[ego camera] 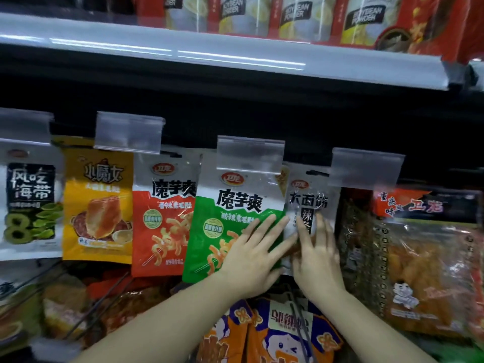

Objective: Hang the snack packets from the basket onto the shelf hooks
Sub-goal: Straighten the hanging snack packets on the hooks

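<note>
Basket [301,318]: orange packets [277,334] inside, unhung; left hand [251,260]: fingers straight, flat on hung green packet [230,221]; right hand [318,260]: fingers extended against hung clear packet [309,203], gripping nothing; hooks hidden behind tags [250,155]; judged part-done.

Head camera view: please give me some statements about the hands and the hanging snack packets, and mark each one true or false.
1. The left hand lies with straight fingers on the green packet. True.
2. The right hand grips an orange packet. False: its fingers rest flat on the white packet.
3. The green packet hangs between the red packet and the white packet. True.
4. The yellow packet hangs at the far right of the row. False: it hangs toward the left, beside the red packet.
5. Clear plastic label holders sit above the packets. True.
</note>
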Action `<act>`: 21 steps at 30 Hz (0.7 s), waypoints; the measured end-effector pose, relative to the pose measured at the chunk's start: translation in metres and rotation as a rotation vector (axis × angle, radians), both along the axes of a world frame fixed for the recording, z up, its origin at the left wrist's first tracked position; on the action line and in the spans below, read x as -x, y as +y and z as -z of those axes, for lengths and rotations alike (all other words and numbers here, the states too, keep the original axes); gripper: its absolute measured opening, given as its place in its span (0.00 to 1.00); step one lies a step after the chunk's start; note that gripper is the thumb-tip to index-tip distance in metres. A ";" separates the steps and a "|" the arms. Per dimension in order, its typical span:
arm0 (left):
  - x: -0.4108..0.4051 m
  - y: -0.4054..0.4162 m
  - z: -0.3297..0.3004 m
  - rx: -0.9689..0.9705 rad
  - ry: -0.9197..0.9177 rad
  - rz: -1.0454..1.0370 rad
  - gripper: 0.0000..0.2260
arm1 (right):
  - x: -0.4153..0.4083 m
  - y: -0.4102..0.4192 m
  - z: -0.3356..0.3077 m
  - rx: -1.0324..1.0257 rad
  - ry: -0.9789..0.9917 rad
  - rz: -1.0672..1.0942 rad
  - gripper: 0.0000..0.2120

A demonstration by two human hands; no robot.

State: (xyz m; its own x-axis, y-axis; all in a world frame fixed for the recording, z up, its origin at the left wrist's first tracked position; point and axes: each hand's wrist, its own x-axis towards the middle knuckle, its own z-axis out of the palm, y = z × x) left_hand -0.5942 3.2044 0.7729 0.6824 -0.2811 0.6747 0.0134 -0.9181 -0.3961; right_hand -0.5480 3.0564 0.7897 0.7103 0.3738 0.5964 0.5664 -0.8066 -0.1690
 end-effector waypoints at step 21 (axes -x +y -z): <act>0.075 0.093 0.005 0.153 -0.069 -0.224 0.36 | 0.039 0.047 0.003 0.132 -0.328 0.010 0.32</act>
